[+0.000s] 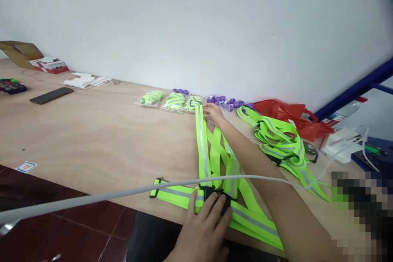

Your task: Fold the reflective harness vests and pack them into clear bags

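A neon-green reflective vest (201, 143) made of elastic straps with a silver stripe lies along the table's front edge. Its straps run away from me and cross one another, with a black buckle (157, 188) at the left end. My left hand (204, 223) rests on the black joining piece at the near side, fingers spread and pressed down on it. Stretched forward, my right hand (215, 114) pinches the far end of an upright strap, thumb and fingers closed. My right forearm covers part of the straps.
Behind stand several bagged vests (152, 98) and purple plastic pieces (229, 102). To the right are a loose heap of green straps (282, 141), a red plastic bag (287, 112) and a white power strip (340, 143). A grey cable (129, 191) crosses the foreground. A phone (51, 95) lies left.
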{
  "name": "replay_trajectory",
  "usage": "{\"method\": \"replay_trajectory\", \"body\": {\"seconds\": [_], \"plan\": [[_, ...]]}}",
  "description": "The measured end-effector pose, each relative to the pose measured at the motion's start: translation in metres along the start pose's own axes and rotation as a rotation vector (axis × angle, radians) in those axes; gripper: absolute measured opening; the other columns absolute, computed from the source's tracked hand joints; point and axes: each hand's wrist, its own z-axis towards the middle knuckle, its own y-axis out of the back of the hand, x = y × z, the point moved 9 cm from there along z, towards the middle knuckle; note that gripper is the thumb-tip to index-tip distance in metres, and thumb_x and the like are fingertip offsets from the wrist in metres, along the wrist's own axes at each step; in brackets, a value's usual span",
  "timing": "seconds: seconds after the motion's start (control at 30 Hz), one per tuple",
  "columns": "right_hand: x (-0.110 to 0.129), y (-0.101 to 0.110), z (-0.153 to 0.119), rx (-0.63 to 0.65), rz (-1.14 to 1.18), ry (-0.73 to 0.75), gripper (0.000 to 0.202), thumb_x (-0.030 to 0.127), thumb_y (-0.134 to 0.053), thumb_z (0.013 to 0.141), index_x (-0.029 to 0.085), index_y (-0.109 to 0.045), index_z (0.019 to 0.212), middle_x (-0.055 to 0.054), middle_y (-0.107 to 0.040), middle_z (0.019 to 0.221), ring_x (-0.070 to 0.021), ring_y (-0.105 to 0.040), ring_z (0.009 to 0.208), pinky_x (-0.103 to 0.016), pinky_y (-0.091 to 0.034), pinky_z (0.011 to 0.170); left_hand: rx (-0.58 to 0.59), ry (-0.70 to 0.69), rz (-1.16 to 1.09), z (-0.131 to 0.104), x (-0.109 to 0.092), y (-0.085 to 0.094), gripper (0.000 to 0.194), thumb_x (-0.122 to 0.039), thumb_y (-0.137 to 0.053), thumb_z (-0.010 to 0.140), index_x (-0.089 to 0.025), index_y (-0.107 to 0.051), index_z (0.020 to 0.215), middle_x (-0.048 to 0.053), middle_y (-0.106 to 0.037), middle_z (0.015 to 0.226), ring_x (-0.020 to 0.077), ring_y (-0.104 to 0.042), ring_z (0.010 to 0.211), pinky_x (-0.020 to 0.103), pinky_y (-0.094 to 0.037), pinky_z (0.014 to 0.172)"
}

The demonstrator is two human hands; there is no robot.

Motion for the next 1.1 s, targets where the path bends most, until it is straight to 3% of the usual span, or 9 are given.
{"method": "replay_trajectory", "body": {"seconds": [0.17,0.37,0.53,0.73,0.93,1.1], "plan": [[0.004,0.001,0.002,0.036,-0.107,0.08,0.031,0.011,-0.066,0.073,0.022,-0.051,0.097,-0.002,-0.068,0.103,-0.0126,-0.065,0.079,-0.022,-0.054,0.065,-0.029,-0.005,0.026,0.001,0.0,0.002,0.066,-0.057,-0.057,0.099,-0.021,-0.045,0.153,0.009,-0.042,0.162,0.0304,-0.039,0.147,0.058,-0.004,0.127],[-0.008,0.006,0.003,0.068,-0.388,0.071,0.036,0.025,-0.078,0.068,0.02,-0.056,0.096,-0.001,-0.066,0.093,-0.0151,-0.062,0.076,-0.024,-0.049,0.065,-0.042,-0.012,0.03,0.0,-0.001,0.001,0.068,-0.056,-0.059,0.098,-0.022,-0.044,0.154,0.009,-0.041,0.162,0.0308,-0.039,0.146,0.058,-0.009,0.127],[-0.007,-0.007,-0.003,0.286,-0.582,0.03,0.025,0.026,-0.086,0.062,0.019,-0.066,0.076,0.003,-0.065,0.068,-0.0177,-0.062,0.07,-0.024,-0.046,0.061,-0.023,0.005,0.007,0.001,0.0,0.004,0.068,-0.053,-0.06,0.097,-0.022,-0.042,0.155,0.008,-0.04,0.163,0.0309,-0.036,0.148,0.056,-0.01,0.127],[0.016,-0.022,-0.024,0.42,-0.625,0.039,0.023,0.017,-0.08,0.066,0.019,-0.071,0.088,0.003,-0.062,0.066,-0.0151,-0.058,0.061,-0.022,-0.042,0.052,-0.022,0.006,0.002,0.001,-0.001,0.005,0.067,-0.052,-0.059,0.098,-0.022,-0.042,0.155,0.008,-0.039,0.164,0.0302,-0.036,0.148,0.056,-0.008,0.127],[0.047,-0.017,-0.04,0.454,-0.577,0.058,0.037,0.013,-0.074,0.072,0.021,-0.069,0.108,-0.001,-0.069,0.088,-0.0155,-0.06,0.066,-0.023,-0.042,0.05,0.001,0.021,-0.027,0.001,0.0,0.005,0.067,-0.05,-0.06,0.098,-0.022,-0.041,0.156,0.008,-0.038,0.164,0.031,-0.034,0.149,0.059,-0.01,0.127],[0.061,-0.003,-0.043,0.493,-0.617,0.021,0.008,0.011,-0.076,0.072,0.018,-0.072,0.074,-0.005,-0.07,0.085,-0.018,-0.062,0.068,-0.026,-0.047,0.054,0.024,0.037,-0.068,0.001,0.001,0.008,0.067,-0.048,-0.059,0.098,-0.023,-0.038,0.157,0.007,-0.037,0.165,0.0319,-0.034,0.15,0.06,-0.012,0.126]]}}
